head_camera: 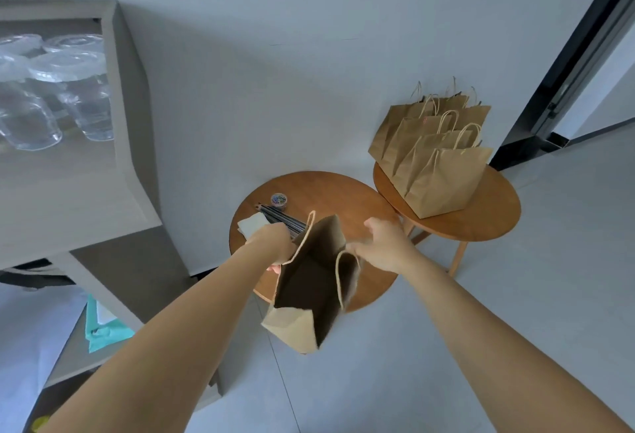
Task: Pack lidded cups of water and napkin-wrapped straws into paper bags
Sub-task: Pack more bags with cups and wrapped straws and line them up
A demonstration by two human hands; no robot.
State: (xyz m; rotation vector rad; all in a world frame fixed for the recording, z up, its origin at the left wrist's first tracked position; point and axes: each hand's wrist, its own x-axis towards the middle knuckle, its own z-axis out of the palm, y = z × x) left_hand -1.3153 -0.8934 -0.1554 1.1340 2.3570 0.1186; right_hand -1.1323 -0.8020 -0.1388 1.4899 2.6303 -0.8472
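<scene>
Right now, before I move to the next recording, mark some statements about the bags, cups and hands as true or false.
1. The left grip and the right grip both hold the open brown paper bag. True.
2. A cup already stands inside that bag. False: no cup shows inside it.
3. The clear lidded plastic cups of water stand on the grey shelf. True.
4. The standing brown paper bags sit on the floor. False: they sit on the farther round wooden table.
5. The dark straws lie on the nearer round wooden table. True.
</scene>
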